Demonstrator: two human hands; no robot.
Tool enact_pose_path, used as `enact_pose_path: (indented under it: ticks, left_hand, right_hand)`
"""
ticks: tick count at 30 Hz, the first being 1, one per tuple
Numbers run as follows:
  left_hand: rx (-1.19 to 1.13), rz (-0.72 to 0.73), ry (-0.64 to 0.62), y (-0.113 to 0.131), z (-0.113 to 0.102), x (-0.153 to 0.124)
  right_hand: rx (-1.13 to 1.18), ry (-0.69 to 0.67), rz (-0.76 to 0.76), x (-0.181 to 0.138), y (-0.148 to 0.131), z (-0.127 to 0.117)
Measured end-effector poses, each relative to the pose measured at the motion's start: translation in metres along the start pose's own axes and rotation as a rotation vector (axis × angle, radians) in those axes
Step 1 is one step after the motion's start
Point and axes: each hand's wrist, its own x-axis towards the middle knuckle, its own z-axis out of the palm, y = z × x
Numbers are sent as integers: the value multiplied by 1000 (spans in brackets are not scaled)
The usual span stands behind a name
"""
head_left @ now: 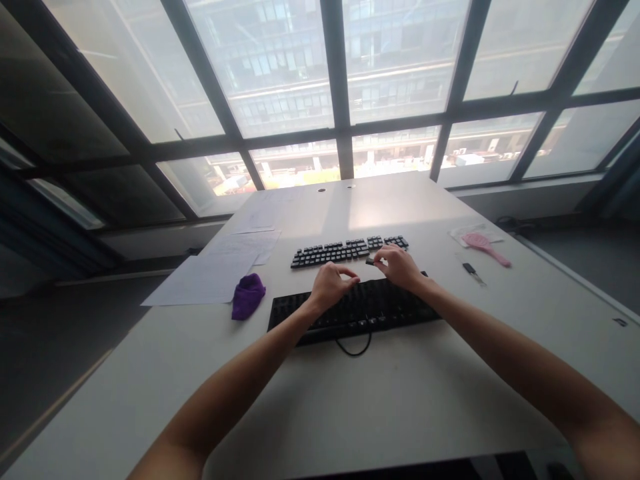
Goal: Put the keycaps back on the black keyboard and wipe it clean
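Note:
A black keyboard base (pixel 350 313) lies in front of me, its key tops apparently taken off over most of it. Just beyond it, black keycaps (pixel 330 254) are laid out in keyboard rows on the table. My right hand (pixel 397 267) is between the two, thumb and fingers pinched at a small dark keycap (pixel 370 262). Over the middle of the base, my left hand (pixel 331 288) has thumb and forefinger brought together; whatever may be between them is too small to make out. A cable loop (pixel 356 352) hangs out from the base's near edge.
On the left are a purple cloth (pixel 249 297) and several paper sheets (pixel 205 273). To the right lie a pink brush-like tool (pixel 485 248) on a clear bag, and a small black-handled tool (pixel 473 272). Windows stand behind the white table (pixel 400 393).

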Motion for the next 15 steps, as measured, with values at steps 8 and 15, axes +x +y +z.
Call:
enact_pose_path:
  ticks: [8,15]
  left_hand:
    - [-144,2,-115,19,-1,-62]
    - [-74,19,-86,8,8,-66]
  right_hand:
    - [248,-18,-6,-60,-32,-22]
    - [370,-54,-22,-84,-44,-23]
